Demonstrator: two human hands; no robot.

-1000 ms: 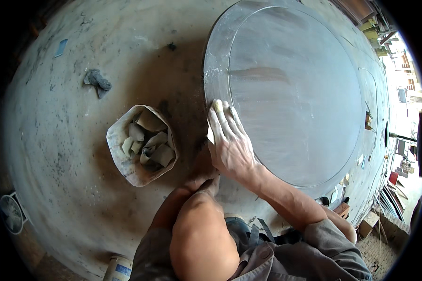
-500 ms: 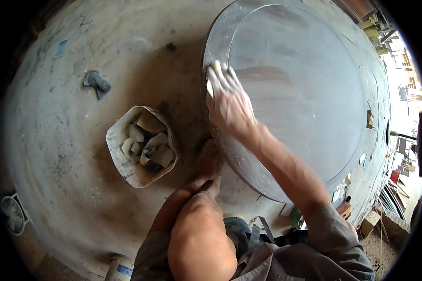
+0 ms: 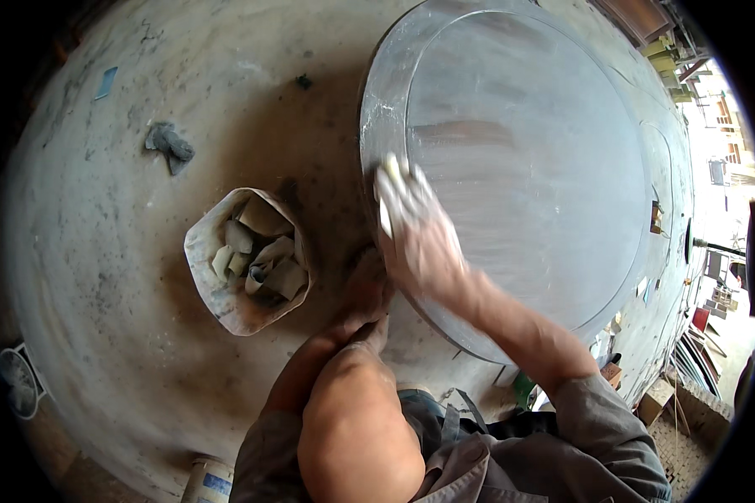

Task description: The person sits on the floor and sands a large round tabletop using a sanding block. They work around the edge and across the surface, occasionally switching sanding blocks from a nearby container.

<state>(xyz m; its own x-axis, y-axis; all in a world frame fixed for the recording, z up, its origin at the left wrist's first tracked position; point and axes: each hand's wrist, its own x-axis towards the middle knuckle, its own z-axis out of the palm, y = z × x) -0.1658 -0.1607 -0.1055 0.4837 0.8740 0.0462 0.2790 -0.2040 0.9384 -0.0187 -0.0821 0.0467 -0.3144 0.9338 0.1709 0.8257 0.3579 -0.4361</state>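
A large round grey tabletop (image 3: 545,226) has a raised, dusty outer ring. On the left part of this ring lies my right hand (image 3: 415,230), its fingers pressed together and coated in pale dust. A pale yellowish piece, which looks like sandpaper (image 3: 393,168), shows at the fingertips; most of it is hidden under them. My left hand (image 3: 369,285) is low beside the tabletop's near left edge, in shadow. Its fingers are mostly hidden, and I cannot make out whether it grips the edge.
Left of the tabletop stands an open whitish bucket (image 3: 205,251) holding several worn sandpaper scraps (image 3: 281,272). A grey rag (image 3: 170,147) and a blue scrap (image 3: 106,82) lie on the stained floor. A fan (image 3: 18,383) stands far left, a tub (image 3: 208,480) near my left leg. Wood pieces (image 3: 656,401) lie right.
My right hand has slid along the ring toward me, and the forearm has drawn back. My left hand stays in about the same place.
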